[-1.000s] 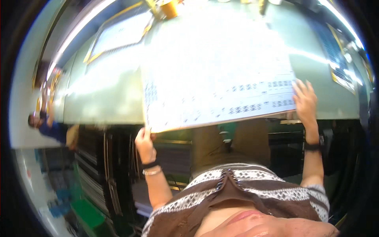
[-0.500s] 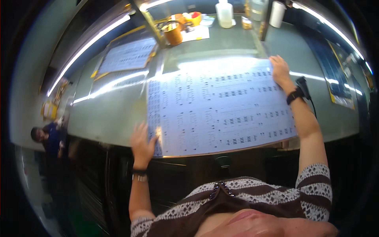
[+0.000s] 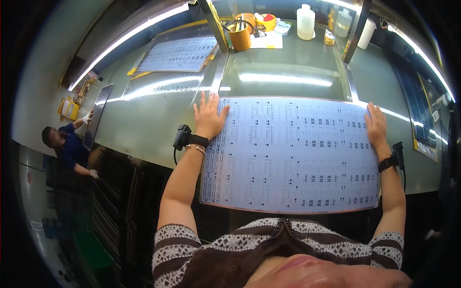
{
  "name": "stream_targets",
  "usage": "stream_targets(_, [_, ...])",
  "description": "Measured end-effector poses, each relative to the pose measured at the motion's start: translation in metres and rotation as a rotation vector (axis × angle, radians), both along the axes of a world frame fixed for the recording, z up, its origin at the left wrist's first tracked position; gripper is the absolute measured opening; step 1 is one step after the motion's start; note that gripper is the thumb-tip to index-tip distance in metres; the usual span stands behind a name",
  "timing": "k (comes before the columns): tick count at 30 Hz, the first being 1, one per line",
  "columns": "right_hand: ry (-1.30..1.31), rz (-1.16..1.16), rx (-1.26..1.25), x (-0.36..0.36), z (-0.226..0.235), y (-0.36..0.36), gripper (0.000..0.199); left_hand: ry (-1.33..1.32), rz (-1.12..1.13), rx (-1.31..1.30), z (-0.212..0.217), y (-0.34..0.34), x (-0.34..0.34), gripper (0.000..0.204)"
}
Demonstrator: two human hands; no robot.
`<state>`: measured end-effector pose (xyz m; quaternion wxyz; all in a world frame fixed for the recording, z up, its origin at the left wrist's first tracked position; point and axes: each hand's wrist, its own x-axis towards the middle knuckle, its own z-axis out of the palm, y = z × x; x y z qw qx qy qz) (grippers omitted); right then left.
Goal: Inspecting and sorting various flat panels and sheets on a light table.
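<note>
Sheet: a large pale printed sheet [image 3: 293,153] with rows of small dark marks lies flat on the bench [image 3: 288,79], its near edge hanging over the bench's front edge toward the person.
Left hand: the left hand [image 3: 209,117] lies flat with fingers spread wide on the sheet's far corner at 10 o'clock, gripping nothing; a dark band with a small black device sits on the wrist.
Right hand: the right hand [image 3: 376,126] lies flat at the sheet's edge at 2 o'clock, fingers loosely together, palm down; whether the fingers curl over the edge cannot be told. It too wears a dark wrist band.
Beyond the sheet: at 12 o'clock, well apart, stand an orange cup [image 3: 240,36], a white bottle [image 3: 305,21] and small containers.
Second sheet: another printed sheet [image 3: 178,54] lies at 11 o'clock on the bench's far part.
Co-worker: at 9 o'clock, a person in a dark blue top [image 3: 69,146] with white gloves stands beside a dark panel [image 3: 97,115].
</note>
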<state>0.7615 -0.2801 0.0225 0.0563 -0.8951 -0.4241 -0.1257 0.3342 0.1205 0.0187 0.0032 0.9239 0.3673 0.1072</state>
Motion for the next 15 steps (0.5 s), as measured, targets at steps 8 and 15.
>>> stream_targets(8, [0.119, 0.252, -0.042, -0.102, 0.001, -0.028, 0.079, 0.084, 0.136, -0.079, -0.005, 0.006, 0.013, 0.085])
stream_targets(15, [0.257, 0.616, -0.090, -0.278, 0.038, -0.058, 0.052, 0.144, 0.097, -0.066, -0.003, 0.006, -0.008, 0.083])
